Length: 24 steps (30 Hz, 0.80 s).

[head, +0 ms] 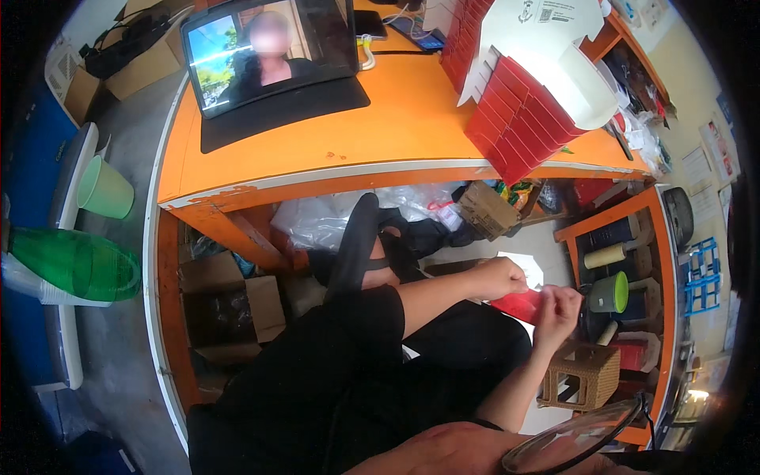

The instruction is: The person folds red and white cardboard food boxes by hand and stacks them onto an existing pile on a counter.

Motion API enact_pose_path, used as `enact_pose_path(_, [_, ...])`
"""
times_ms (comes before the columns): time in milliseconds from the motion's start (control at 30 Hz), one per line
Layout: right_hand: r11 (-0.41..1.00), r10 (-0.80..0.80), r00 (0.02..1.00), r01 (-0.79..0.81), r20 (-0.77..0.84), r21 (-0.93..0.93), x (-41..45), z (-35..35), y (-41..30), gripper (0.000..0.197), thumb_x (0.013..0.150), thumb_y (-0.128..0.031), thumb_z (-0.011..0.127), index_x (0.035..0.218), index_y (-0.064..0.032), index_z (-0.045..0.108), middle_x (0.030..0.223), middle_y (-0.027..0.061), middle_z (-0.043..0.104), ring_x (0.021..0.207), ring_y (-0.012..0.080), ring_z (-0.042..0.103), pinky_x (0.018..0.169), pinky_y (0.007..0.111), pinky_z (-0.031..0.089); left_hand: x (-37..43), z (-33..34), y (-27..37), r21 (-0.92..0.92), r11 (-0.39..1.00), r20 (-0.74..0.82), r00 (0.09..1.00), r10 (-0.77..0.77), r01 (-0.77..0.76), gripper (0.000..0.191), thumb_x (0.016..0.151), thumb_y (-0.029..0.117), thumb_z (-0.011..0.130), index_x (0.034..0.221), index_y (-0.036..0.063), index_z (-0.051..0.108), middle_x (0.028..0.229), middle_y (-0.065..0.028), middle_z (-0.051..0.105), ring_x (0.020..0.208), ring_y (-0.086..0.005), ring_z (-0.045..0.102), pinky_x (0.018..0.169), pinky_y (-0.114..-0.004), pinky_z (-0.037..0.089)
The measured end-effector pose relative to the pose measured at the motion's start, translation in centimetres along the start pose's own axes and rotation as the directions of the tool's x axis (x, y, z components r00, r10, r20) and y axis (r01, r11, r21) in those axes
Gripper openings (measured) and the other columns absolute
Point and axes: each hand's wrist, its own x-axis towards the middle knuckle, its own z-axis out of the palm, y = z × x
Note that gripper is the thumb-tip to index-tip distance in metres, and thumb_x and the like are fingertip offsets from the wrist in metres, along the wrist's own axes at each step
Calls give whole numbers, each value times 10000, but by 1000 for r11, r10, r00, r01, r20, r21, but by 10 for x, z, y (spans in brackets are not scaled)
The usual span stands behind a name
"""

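Observation:
Low before me, over my lap, both hands hold a piece of red and white paperboard [515,307]. My left hand [502,278] pinches its upper edge. My right hand [558,312] grips the right side with bent fingers, close to the left. Fingers cover part of the piece, so its full shape is hidden. White card shows behind the hands. Above them, at the desk's front edge, leans a nested stack of red and white paperboard cartons [522,124]. Behind it stands another red stack [460,41].
A tablet [267,53] stands on the orange desk [409,127]. To the left are a green bottle [77,264] and a pale green cup [107,189]. An open cardboard box [225,297] sits below. At right are a green bucket [605,294] and a woven-pattern stool [579,380].

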Motion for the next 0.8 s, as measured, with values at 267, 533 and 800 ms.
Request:
enact_pose_path(267, [999,-14,998,12,-56,-40,-13,-17,13,263,868,-211,669,1083,-58,657,1155,138,562,1114,246,525,988,373,384,-5,-2,17,90,968,215,953,212,-235,151,865,160,641,933,37,698,753,-52,672,704,-109,578,667,-295,461])
enact_pose_path(533, [-36,674,643,-463,364,886,0,-37,54,466,989,-264,406,1378,-8,406,1372,184,466,1247,330,475,1052,462,385,9,-16,11,279,922,393,908,147,-270,162,849,177,619,926,60,701,883,-96,699,833,-206,651,754,-349,491])
enact_pose_path(800, [863,162,973,-60,-162,501,-1,77,-3,547,1009,-301,359,1435,40,307,1435,180,384,1333,294,372,1103,419,276,55,-42,-28,-61,998,-307,952,8,-28,539,962,492,437,1119,-3,584,1122,-169,629,1072,-260,588,923,-378,437])
